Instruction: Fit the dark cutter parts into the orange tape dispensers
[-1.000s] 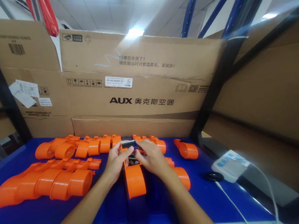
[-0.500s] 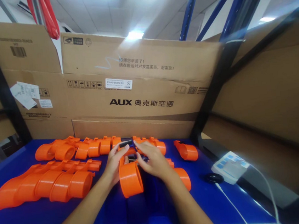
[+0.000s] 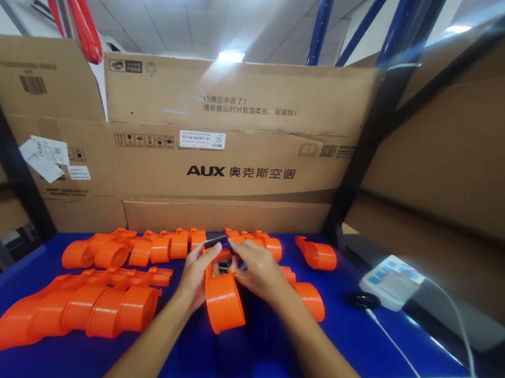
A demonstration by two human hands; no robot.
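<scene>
An orange plastic part with a wide ring [image 3: 225,303] is held up over the front middle of the table, its ring toward me. My left hand [image 3: 195,274] is closed on its left side, the thumb lying by a dark strap [image 3: 215,241] at the top. From the right, my right hand [image 3: 257,266] has its fingers pinched at the strap and the part's upper end. The fingertips partly hide where strap and part meet. Dark strap lengths [image 3: 233,359] lie on the blue table below the ring.
Rows of similar orange parts lie at left [image 3: 101,313] and along the back [image 3: 162,248]. One orange part [image 3: 321,255] sits apart at right. A black oval object [image 3: 364,300] and a white device [image 3: 392,282] with cables are at the right edge. Cardboard [image 3: 240,154] walls the back.
The right fingers have drawn in closer around the strap and the part's top. The whole view has shifted slightly; the orange part stays held in the same place.
</scene>
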